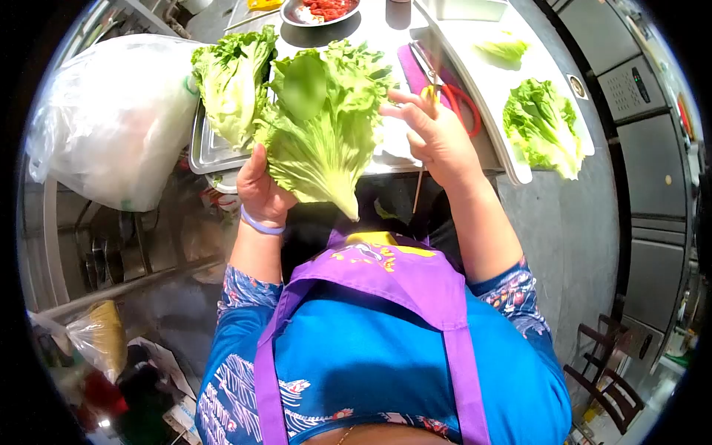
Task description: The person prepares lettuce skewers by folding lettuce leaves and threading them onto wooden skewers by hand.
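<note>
A plastic bag (111,111) bulges well left of the white tray (482,96). Nearer the tray, still on its left, the held lettuce (326,126) is fanned out, pale base toward the body. Handling it well likely means supporting the broad leaves lightly from beneath, since they look easy to tear, and steadying the base. The left hand (263,185), farther from the tray, grips the lettuce's left edge, most fingers hidden. The right hand (437,141), just left of the tray, has loosely spread fingers beside the lettuce; whether it touches that or holds the thin stick (417,194), I cannot tell.
</note>
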{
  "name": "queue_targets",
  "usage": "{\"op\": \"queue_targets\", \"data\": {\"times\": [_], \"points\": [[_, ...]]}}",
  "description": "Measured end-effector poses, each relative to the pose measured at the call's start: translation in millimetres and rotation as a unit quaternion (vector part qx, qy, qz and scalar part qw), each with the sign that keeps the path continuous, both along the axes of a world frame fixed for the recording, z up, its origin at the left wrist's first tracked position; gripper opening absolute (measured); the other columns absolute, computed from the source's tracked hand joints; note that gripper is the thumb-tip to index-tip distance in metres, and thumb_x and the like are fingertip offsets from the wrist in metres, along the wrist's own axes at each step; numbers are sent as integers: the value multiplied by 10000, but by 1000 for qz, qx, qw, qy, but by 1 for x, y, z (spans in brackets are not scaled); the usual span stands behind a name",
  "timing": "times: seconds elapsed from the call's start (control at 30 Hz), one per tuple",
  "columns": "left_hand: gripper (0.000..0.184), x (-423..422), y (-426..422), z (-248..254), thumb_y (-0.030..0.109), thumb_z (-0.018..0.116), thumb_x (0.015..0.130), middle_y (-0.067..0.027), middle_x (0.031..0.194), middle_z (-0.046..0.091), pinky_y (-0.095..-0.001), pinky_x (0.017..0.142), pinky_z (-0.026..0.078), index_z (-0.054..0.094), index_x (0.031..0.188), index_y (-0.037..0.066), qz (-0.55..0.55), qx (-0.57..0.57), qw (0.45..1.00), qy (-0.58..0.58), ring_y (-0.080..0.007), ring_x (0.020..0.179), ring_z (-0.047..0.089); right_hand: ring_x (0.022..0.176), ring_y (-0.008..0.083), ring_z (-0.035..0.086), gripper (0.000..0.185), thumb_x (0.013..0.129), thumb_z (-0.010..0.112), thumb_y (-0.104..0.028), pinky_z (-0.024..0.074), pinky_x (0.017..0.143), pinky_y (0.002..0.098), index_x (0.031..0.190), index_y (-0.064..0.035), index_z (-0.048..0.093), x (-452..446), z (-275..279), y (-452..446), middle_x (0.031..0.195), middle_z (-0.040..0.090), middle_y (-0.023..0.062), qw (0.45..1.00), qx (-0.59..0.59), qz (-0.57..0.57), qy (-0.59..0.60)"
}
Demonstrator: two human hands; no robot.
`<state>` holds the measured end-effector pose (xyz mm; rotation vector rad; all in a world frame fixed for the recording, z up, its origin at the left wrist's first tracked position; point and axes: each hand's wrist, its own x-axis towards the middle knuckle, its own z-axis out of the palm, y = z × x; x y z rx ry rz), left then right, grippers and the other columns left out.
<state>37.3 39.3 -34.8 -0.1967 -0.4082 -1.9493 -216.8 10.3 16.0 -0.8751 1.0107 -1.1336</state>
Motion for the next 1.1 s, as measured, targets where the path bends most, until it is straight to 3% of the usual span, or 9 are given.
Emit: {"op": "queue_targets", "data": {"times": [0.17, 0.3, 0.33, 0.43, 0.47, 0.63, 0.87, 0.97, 1.1], "points": [[493, -7, 5, -9, 270, 455, 973, -179, 1370, 456, -499, 1080, 312, 365, 1386, 16, -2, 50, 998, -46, -329, 1279, 427, 469, -14, 350, 374, 824, 698, -158, 237, 403, 159, 1140, 9, 589, 11, 14, -5, 786, 605, -25, 993, -6, 115, 33], [845, -19, 7, 1, 491, 709, 778, -100, 1352, 459, -408, 1039, 381, 354, 1388, 26, 68, 11, 960, -272, -244, 1248, 446, 701, 49, 574, 290, 818, 680, -90, 441, 608, 189, 1092, -12, 627, 20, 5, 0, 884, 662, 12, 996, -63, 68, 7], [797, -26, 9, 10, 430, 711, 795, -98, 1338, 471, -388, 1025, 390, 361, 1382, 21, 108, -7, 938, -330, -233, 1227, 463, 793, 78, 608, 268, 819, 675, -81, 472, 718, 220, 1077, -17, 636, 20, 6, 5, 936, 673, 29, 997, -42, 71, 8], [495, -41, 7, 34, 111, 651, 862, -88, 1229, 556, -328, 944, 442, 450, 1301, 1, 208, -4, 859, -469, -195, 1105, 544, 814, 83, 612, 273, 825, 667, -76, 475, 735, 223, 1089, -16, 633, 24, 8, 11, 959, 673, 37, 996, -31, 77, -16], [468, -46, 5, 31, 99, 646, 866, -85, 1213, 567, -329, 933, 451, 466, 1288, 6, 219, 27, 871, -439, -195, 1092, 552, 691, 47, 580, 242, 840, 660, -84, 450, 603, 186, 1073, -22, 635, 27, 7, 13, 920, 662, 16, 998, -31, 59, -18], [420, -45, 1, 18, 118, 651, 872, -70, 1194, 586, -386, 962, 448, 503, 1259, 48, 243, 91, 897, -357, -217, 1098, 563, 767, 93, 572, 304, 853, 651, -181, 464, 710, 251, 1077, 22, 621, 5, -8, 16, 894, 646, 39, 997, -33, -1, 70], [334, -43, -6, 7, 138, 584, 919, -134, 1231, 583, -451, 1042, 383, 539, 1221, 4, 54, 198, 967, -150, -270, 1151, 544, 703, 88, 544, 253, 836, 676, -179, 438, 665, 239, 1018, -7, 645, -7, -33, 17, 815, 609, 0, 991, 71, -70, -92], [380, -49, -5, 9, 165, 580, 925, -144, 1219, 579, -407, 959, 470, 497, 1255, -4, 63, 219, 961, -154, -258, 1116, 568, 750, 89, 571, 215, 845, 657, -139, 453, 709, 243, 1010, -1, 652, -1, -21, 22, 863, 635, 14, 992, -22, -117, 32], [348, -56, 0, 22, 192, 572, 928, -119, 1197, 604, -428, 986, 443, 543, 1232, 25, 23, 228, 939, -258, -257, 1119, 570, 809, 78, 576, 206, 851, 656, -103, 472, 766, 251, 1006, 33, 654, -9, -8, 34, 882, 652, 10, 983, -105, -153, -9]]}}
